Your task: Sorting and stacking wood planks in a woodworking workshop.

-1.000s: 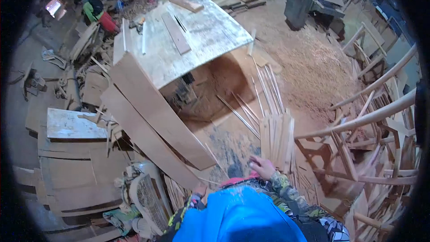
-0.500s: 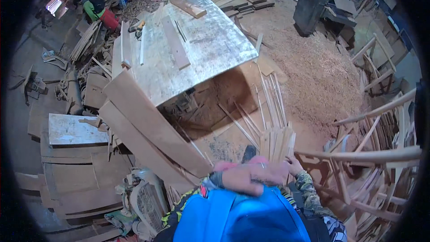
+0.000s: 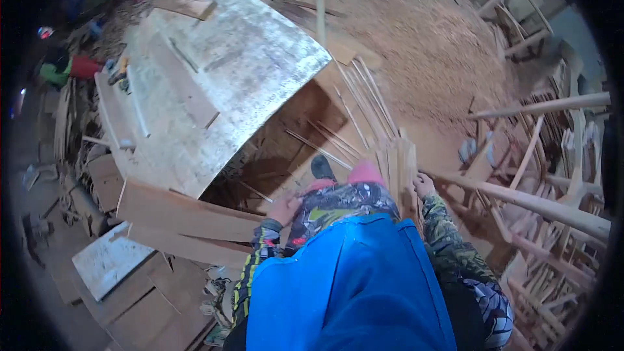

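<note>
right hand (image 3: 424,185) on slat bundle (image 3: 396,162) edge; left hand (image 3: 285,208) by plank (image 3: 188,211)

Thin pale wooden slats (image 3: 395,162) stand bundled upright.

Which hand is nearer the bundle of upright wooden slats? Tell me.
Right. The right hand is against the slat bundle at its right edge; the left hand is off to the bundle's left, by the person's knee, apart from it.
</note>
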Tool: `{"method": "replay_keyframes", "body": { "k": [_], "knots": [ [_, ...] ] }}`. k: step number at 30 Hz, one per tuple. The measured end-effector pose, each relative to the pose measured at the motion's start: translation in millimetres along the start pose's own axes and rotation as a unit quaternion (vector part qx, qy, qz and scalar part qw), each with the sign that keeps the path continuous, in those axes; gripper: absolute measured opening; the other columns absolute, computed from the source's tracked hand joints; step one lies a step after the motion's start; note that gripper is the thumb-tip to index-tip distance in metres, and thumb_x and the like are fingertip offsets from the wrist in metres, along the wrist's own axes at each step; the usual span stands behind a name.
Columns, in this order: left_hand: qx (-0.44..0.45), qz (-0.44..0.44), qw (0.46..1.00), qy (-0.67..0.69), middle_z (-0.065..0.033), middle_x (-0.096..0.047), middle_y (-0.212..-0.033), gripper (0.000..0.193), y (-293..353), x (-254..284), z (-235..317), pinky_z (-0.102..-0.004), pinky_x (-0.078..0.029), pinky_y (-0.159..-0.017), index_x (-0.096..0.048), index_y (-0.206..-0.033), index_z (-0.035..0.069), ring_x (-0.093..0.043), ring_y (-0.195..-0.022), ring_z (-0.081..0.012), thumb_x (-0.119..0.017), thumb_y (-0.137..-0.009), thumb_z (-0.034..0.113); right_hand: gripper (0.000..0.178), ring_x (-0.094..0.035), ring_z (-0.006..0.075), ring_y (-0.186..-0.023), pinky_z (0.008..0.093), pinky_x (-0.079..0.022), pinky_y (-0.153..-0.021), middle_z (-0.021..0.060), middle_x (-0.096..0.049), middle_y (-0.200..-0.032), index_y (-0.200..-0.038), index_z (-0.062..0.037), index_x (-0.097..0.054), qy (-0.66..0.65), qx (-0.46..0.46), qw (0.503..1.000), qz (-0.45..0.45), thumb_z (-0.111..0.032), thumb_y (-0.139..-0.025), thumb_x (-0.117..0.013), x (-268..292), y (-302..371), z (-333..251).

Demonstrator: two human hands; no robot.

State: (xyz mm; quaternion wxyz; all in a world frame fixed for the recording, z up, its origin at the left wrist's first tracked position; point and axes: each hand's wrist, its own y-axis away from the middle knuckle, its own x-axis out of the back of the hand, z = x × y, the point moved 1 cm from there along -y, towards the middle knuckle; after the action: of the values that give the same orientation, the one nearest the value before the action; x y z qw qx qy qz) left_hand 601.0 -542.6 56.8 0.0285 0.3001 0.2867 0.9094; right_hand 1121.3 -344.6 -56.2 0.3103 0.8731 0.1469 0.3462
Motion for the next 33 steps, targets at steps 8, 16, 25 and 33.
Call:
{"method": "replay_keyframes", "body": {
  "k": [8,16,25,33],
  "knots": [
    [-0.374,-0.334,0.787,0.36,-0.0213,-0.046,-0.145,0.051,-49,154,237,-0.0403,-0.021,-0.116,-0.056,-0.134,0.002,-0.039,-0.138,-0.0286,-0.054,-0.097,0.038,0.028,-0.06,0.0176,-0.063,0.0338,-0.047,-0.052,0.0059,-0.066,-0.089,-0.116,-0.0075,-0.061,-0.073,-0.165,0.982,-0.06,-0.025,-0.094,-0.058,-27,52,41],
    [-0.127,-0.118,0.907,-0.385,-0.0252,-0.049,-0.138,0.047,-212,137,233,-0.0509,-0.033,-0.109,-0.056,-0.132,0.006,-0.043,-0.132,-0.0406,-0.06,-0.092,0.028,0.024,-0.061,0.0203,-0.064,0.0356,-0.05,-0.053,0.0074,-0.065,-0.084,-0.109,-0.0064,-0.062,0.026,-0.086,0.972,-0.219,-0.023,-0.092,-0.058,-21,-52,-66],
    [-0.25,-0.069,0.949,-0.181,-0.0226,-0.048,-0.141,0.057,-432,173,380,-0.0449,-0.036,-0.11,-0.047,-0.138,0.002,-0.044,-0.131,-0.041,-0.058,-0.093,0.035,0.017,-0.061,0.0196,-0.06,0.0346,-0.048,-0.047,0.0076,-0.063,-0.077,-0.098,-0.0054,-0.062,0.231,0.092,0.968,-0.046,-0.02,-0.089,-0.058,238,-420,-153],
    [-0.123,0.019,0.992,-0.033,-0.0241,-0.051,-0.136,0.059,-502,258,452,-0.0431,-0.036,-0.109,-0.045,-0.141,0.003,-0.047,-0.128,-0.0392,-0.059,-0.093,0.034,0.017,-0.058,0.0192,-0.057,0.0306,-0.041,-0.042,0.0084,-0.062,-0.079,-0.107,-0.0093,-0.055,-0.215,-0.008,0.967,0.139,-0.017,-0.092,-0.05,443,-648,-479]
  ]
}}
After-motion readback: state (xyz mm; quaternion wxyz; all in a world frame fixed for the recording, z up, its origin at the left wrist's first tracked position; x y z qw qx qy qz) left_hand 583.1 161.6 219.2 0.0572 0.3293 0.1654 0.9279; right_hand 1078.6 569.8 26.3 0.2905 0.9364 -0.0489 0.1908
